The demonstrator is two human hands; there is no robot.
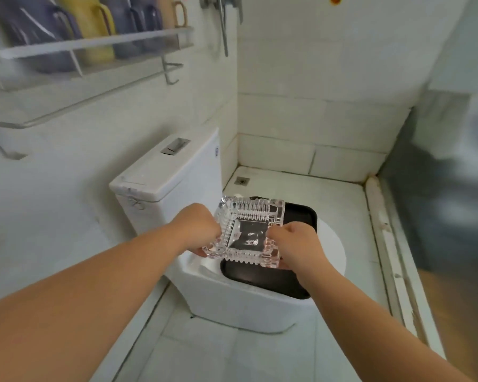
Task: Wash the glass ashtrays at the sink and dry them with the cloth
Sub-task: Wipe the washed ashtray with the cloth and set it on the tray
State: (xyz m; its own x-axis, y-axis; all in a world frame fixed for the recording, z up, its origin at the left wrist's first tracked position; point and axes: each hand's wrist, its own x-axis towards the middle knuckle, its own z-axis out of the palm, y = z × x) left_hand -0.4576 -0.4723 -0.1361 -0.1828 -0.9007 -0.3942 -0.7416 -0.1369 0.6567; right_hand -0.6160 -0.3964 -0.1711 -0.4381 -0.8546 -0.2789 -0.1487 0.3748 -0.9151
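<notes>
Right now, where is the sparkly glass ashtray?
In the head view, the glass ashtray is low in the middle, held between the left hand and right hand, above the black tray on the toilet.

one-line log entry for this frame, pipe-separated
hands: left and right grip glass ashtray | position: above black tray on toilet | sink: not visible | cloth: not visible
</notes>
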